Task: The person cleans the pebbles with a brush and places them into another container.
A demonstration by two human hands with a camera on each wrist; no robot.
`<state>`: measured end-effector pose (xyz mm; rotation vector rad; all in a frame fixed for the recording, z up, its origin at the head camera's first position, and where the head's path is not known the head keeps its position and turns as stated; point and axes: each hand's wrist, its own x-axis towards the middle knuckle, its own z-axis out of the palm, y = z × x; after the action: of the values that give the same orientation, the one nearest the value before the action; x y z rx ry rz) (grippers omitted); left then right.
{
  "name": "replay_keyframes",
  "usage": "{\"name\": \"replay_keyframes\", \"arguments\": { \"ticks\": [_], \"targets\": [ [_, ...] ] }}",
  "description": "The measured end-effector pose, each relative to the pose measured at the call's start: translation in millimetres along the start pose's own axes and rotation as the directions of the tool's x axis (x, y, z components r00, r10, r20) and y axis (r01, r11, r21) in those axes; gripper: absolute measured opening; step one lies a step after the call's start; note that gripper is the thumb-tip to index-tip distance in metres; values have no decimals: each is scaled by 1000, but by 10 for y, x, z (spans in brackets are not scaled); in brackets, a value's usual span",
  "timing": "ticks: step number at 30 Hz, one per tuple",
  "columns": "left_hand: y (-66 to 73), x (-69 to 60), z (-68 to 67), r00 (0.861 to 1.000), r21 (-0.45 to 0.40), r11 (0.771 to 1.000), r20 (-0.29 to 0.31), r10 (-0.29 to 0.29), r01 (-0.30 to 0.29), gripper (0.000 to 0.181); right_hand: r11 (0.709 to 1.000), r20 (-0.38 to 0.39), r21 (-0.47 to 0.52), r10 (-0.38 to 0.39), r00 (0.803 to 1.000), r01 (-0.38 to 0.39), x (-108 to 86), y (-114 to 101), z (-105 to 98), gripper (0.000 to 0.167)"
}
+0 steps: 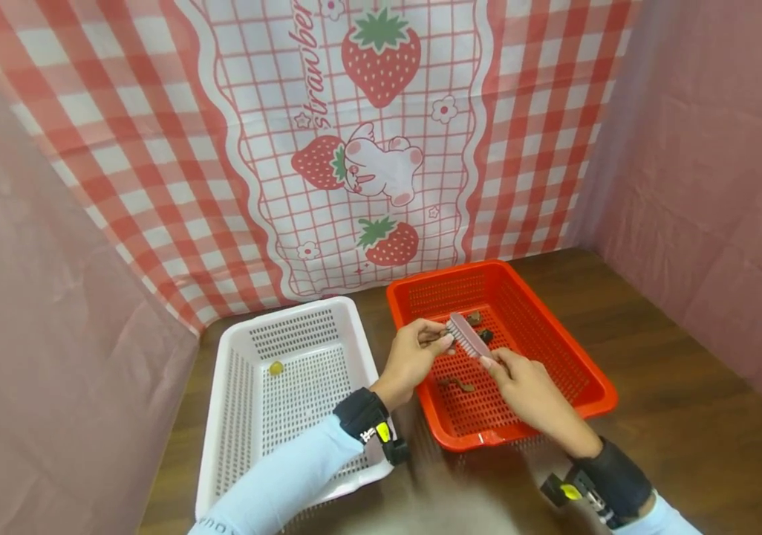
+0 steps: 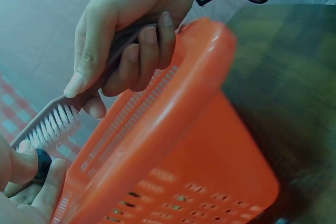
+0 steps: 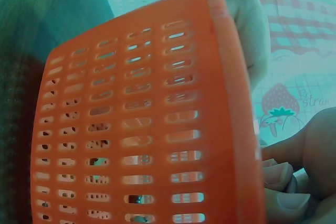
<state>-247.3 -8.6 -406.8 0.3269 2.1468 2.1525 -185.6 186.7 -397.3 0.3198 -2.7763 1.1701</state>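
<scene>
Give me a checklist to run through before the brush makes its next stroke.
1. Brush held: ok; the right hand grips the mauve brush with white bristles.
2. Piece held: ok; the left hand pinches a small dark piece.
3. Bristles touching the piece: cannot tell; they are close, but contact is unclear.
4. Piece fully brushed: cannot tell; the left hand partly hides it.
5. Red rectangular plastic basket emptied: not ok; a curved brown piece lies inside.
6. Room in the white rectangular plastic basket: ok; a small round yellow piece leaves plenty.
</scene>
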Motion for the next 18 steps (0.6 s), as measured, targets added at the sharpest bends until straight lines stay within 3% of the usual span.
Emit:
{"name": "replay_keyframes", "arguments": {
  "ticks": [6, 10, 14, 18],
  "targets": [
    [13, -11, 21, 1000, -30, 1000, 21, -1, 2, 21, 1000, 8, 14, 17, 1000, -17, -10, -6, -23, 23],
    [50, 60, 10, 998, 9, 1000, 55, 3, -3, 21, 1000, -32, 11, 23, 999, -23, 28, 3, -8, 25],
    [33, 100, -11, 996, 48, 998, 80, -42, 38, 20, 999, -8, 12, 40, 999, -40, 34, 36, 13, 26],
    [19, 148, 9, 995, 7, 999, 89, -46, 46, 21, 999, 1, -1, 45, 999, -45, 26, 81, 1, 27]
  ]
}}
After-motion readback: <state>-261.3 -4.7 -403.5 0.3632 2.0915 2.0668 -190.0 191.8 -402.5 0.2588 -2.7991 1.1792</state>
